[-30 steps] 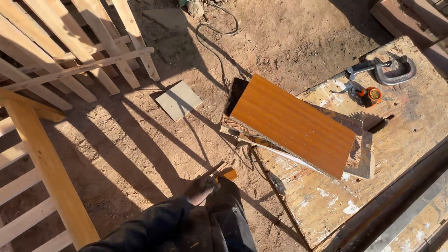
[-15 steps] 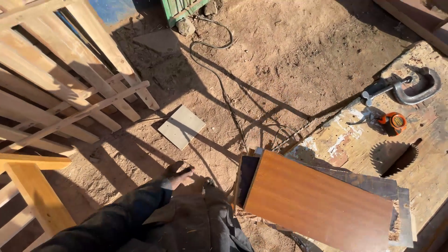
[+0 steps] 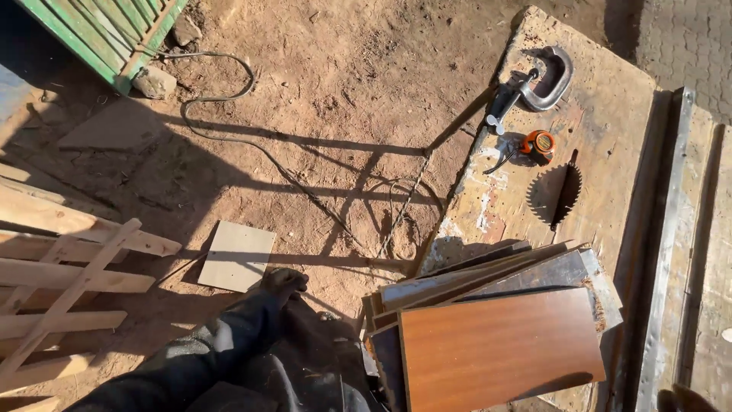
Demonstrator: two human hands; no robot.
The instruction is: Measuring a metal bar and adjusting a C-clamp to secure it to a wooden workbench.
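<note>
The left hand (image 3: 284,284) reached, grip state indeterminate, toward the pale offcut panel (image 3: 238,256) at its 10 o'clock; pickup required closing contact first.

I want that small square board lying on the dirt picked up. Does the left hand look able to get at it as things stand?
Probably yes. The left hand hangs just beside the small square board, which lies flat on the dirt with nothing on top of it or between the two. The wooden frame sits off to the side.

The left hand (image 3: 284,285) lies in deep shadow — its fingers cannot be made out. The brown board (image 3: 499,347) hides most of the stacked panels (image 3: 488,275) beneath (only their edges show); the bottom edge crops the sleeve (image 3: 191,366).
</note>
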